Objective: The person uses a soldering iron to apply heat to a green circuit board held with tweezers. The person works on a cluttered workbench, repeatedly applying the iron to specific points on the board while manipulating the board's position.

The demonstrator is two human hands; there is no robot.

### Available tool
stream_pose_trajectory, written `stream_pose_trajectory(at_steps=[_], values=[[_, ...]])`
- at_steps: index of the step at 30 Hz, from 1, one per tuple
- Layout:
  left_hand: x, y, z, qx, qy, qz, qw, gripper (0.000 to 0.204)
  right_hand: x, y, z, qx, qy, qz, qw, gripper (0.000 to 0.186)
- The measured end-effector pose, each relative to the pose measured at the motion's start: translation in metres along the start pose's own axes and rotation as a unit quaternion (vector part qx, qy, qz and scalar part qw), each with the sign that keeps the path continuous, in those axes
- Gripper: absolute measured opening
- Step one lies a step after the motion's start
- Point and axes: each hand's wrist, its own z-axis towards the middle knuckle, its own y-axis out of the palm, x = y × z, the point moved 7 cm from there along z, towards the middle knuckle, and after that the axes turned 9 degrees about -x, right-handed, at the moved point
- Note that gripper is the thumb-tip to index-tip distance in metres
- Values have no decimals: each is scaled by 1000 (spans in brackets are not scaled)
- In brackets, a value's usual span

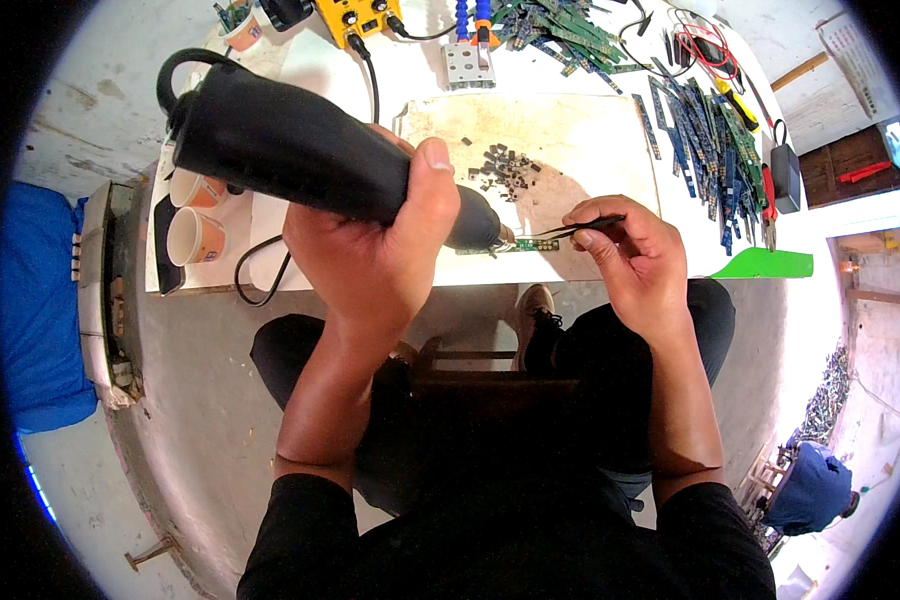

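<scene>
My left hand (390, 225) is wrapped round a black hot air gun (290, 145), its metal nozzle pointing right and down at a narrow green circuit board strip (537, 244). That strip lies near the table's front edge. In my right hand (635, 255) is a pair of dark tweezers (595, 226), pinched between thumb and fingers, with the tips reaching left toward the board beside the nozzle. Whether the tips touch a part is too small to tell. Small black chips (510, 170) lie loose in a pile just beyond, on a worn light board (610, 130).
Circuit board strips (705, 130) are heaped at the right and more (560, 30) at the back. A yellow soldering station (355, 15) stands at the back left. Paper cups (196, 236) sit at the left, near a looped black cable (260, 285). Red-handled pliers (769, 200) lie right.
</scene>
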Motion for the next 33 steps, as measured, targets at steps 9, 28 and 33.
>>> stream_pose_trajectory(at_steps=[9, 28, 33], values=[[-4, 2, 0, -1, -4, -9, 1000, 7, -6, -1, 3, -21, -14, -26, 999, 14], [-2, 3, -1, -5, -11, 12, 1000, 7, -3, 2, 1, -43, -15, -20, 999, 13], [-5, 0, 0, 38, -9, -64, 997, 11, -6, 4, 1, -49, -38, -31, 998, 10]])
